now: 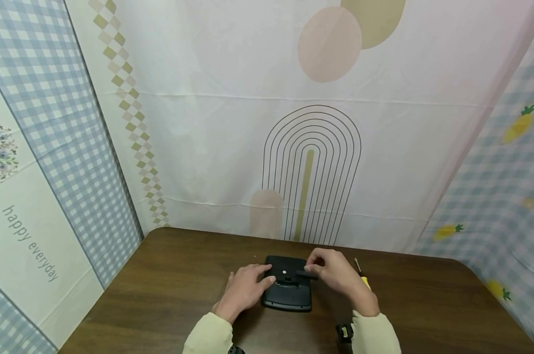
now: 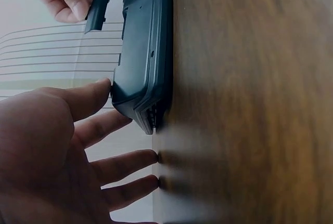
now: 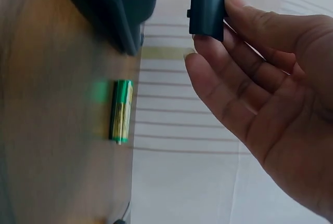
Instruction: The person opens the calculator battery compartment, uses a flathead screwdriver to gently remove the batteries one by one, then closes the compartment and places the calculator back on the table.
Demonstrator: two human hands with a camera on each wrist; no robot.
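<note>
A black device that looks like a calculator (image 1: 286,298) lies back side up on the brown table, with a recess in the middle of its back. My left hand (image 1: 243,289) rests at its left edge, thumb and index finger touching the casing and the other fingertips on the table. Above the right part of the device, my right hand (image 1: 335,271) pinches a small black battery cover (image 3: 207,8) between thumb and fingers. The cover is apart from the casing in both wrist views. A green and gold battery (image 3: 122,110) lies on the table near the device.
Right of my right hand lies a screwdriver (image 1: 365,281) with a yellow handle, partly hidden by the forearm. The wooden table (image 1: 160,275) ends at a printed cloth (image 1: 205,162) behind it. More patterned cloth hangs on both sides.
</note>
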